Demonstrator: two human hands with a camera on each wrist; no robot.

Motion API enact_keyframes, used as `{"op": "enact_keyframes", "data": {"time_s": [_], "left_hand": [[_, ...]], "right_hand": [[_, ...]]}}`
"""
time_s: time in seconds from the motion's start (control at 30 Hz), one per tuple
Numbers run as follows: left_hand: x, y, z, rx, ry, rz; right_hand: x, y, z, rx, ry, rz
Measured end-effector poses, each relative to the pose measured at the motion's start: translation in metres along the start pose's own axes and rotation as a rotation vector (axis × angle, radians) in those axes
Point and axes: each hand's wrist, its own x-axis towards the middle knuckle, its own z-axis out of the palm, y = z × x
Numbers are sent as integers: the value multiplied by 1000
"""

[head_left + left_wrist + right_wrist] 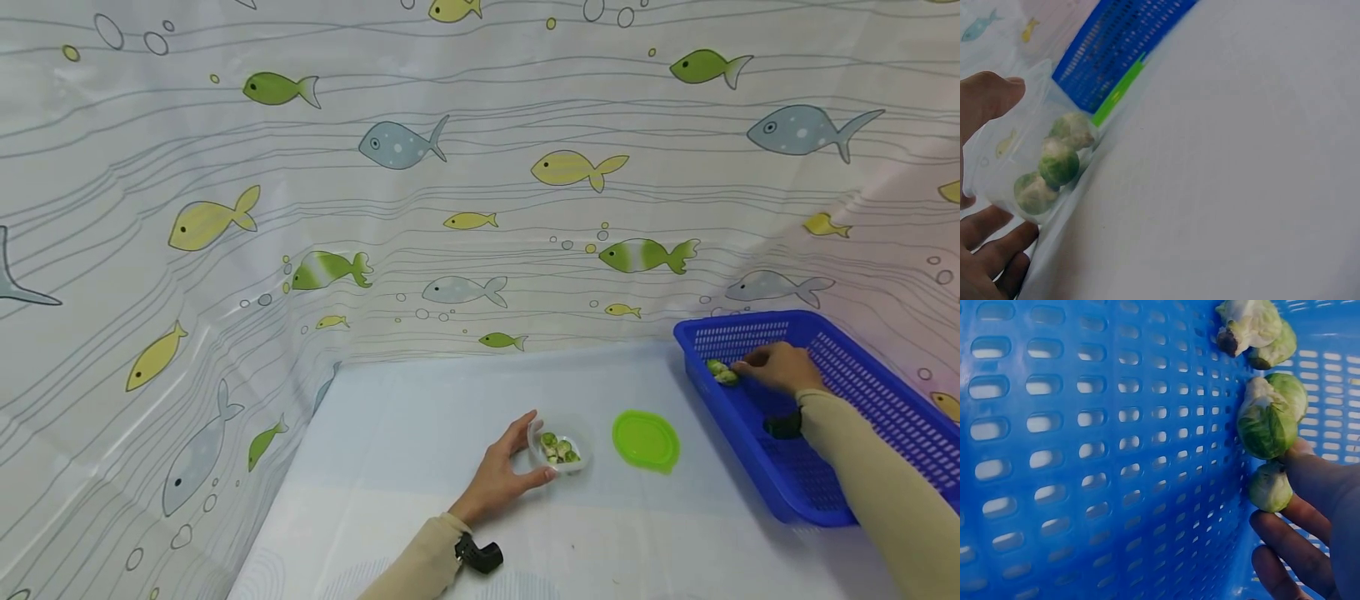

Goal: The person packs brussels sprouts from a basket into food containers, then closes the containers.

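My left hand (498, 475) grips a small clear plastic container (534, 450) from its left side, thumb at the near side and fingers at the far side. Several Brussels sprouts (562, 451) lie inside; the left wrist view shows green and pale ones (1059, 164) through the wall. Over in the blue basket (738, 450), my right hand (780, 367) reaches to the left wall. Its thumb and fingers pinch a small Brussels sprout (1270, 487) there. Several larger Brussels sprouts (1267, 422) sit in a row beyond it along the basket wall.
A bright green lid (647, 440) lies flat on the white table (420, 417) between the container and the basket. A fish-patterned curtain (465, 192) stands behind the table and at both sides. The basket has raised perforated walls.
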Motion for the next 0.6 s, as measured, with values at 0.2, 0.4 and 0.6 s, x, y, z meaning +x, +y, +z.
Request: {"op": "enact_keyframes", "data": {"time_s": [0.2,0.4,0.6], "left_hand": [[0,1,0,0,3,4],[1,2,0,0,2,10],[1,2,-1,0,-1,12]], "right_hand": [[3,0,2,-15,30,34],[4,-4,3,-31,48,40],[6,-1,2,-22,26,24]]}}
